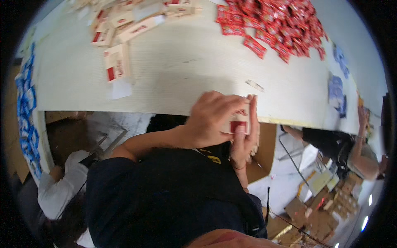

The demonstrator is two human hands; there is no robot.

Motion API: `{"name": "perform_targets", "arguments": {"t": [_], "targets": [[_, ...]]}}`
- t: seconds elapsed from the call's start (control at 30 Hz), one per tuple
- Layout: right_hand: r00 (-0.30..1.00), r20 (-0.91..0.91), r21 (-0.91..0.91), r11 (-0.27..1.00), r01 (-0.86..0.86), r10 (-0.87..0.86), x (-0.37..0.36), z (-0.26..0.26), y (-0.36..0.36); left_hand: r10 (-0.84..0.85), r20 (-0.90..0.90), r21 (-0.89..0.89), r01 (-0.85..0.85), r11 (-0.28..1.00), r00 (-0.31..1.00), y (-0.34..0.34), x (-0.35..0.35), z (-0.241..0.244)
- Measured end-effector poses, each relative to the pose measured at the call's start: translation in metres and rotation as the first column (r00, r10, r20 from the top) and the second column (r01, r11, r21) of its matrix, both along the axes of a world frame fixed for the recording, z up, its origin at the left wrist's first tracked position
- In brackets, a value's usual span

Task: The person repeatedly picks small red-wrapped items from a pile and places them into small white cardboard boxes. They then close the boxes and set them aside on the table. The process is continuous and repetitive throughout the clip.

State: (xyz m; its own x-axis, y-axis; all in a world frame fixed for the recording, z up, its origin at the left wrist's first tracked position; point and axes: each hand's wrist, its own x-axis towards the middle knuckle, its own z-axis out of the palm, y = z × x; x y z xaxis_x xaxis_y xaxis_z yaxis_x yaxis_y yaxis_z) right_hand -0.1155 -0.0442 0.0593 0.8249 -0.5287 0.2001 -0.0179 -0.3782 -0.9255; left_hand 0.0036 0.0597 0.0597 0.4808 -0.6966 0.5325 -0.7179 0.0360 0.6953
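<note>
A small cream carton point(238, 116) with a red block and dark lettering is between my hands, over the table's near edge. My left hand point(211, 119) curls over its left side and far end. My right hand point(246, 139) lies along its right side, the thumb pressed against the red block. My fingers hide part of the carton, so whether its ends are folded in cannot be seen. On the table beyond, a heap of red printed sachets point(273, 24) lies at the right. At the far left, cream cartons point(136, 28) are piled, with one carton point(117, 63) lying nearer.
The white tabletop point(173, 62) carries a small pale strip point(255, 85) just beyond my hands. Blue packets point(28, 124) line the left side; bluish packs point(336, 93) lie right. A cardboard box point(266, 152) stands below the edge. People sit at left point(66, 183) and right point(328, 142).
</note>
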Motion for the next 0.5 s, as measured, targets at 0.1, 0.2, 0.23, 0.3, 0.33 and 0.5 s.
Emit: {"name": "perform_targets", "arguments": {"t": [0.1,0.2,0.23,0.3,0.33,0.5], "targets": [[0.982,-0.068,0.083,0.98,0.182,-0.177,-0.007,-0.002,0.002,-0.259,-0.117,-0.017,0.259,0.966,0.959,0.011,0.007,-0.016],[0.951,-0.114,0.241,0.921,0.307,-0.287,-0.078,0.007,-0.052,0.003,0.089,0.118,-0.014,0.993,0.996,0.079,0.085,-0.023],[0.928,-0.265,0.283,0.899,0.335,-0.262,-0.104,0.016,-0.069,0.09,0.161,0.215,-0.123,0.969,0.983,0.112,0.126,-0.019],[0.865,-0.368,-0.479,0.867,0.137,-0.34,-0.116,0.027,-0.092,0.048,0.592,0.518,-0.425,0.743,0.805,0.156,0.172,0.016],[0.879,-0.337,-0.504,0.853,0.135,-0.338,-0.109,0.023,-0.104,-0.08,0.66,0.58,-0.439,0.686,0.747,0.17,0.186,0.019],[0.992,-0.055,-0.524,0.849,0.066,-0.111,0.047,-0.023,-0.144,-0.396,0.598,0.724,-0.257,0.641,0.697,0.167,0.218,-0.007]]}}
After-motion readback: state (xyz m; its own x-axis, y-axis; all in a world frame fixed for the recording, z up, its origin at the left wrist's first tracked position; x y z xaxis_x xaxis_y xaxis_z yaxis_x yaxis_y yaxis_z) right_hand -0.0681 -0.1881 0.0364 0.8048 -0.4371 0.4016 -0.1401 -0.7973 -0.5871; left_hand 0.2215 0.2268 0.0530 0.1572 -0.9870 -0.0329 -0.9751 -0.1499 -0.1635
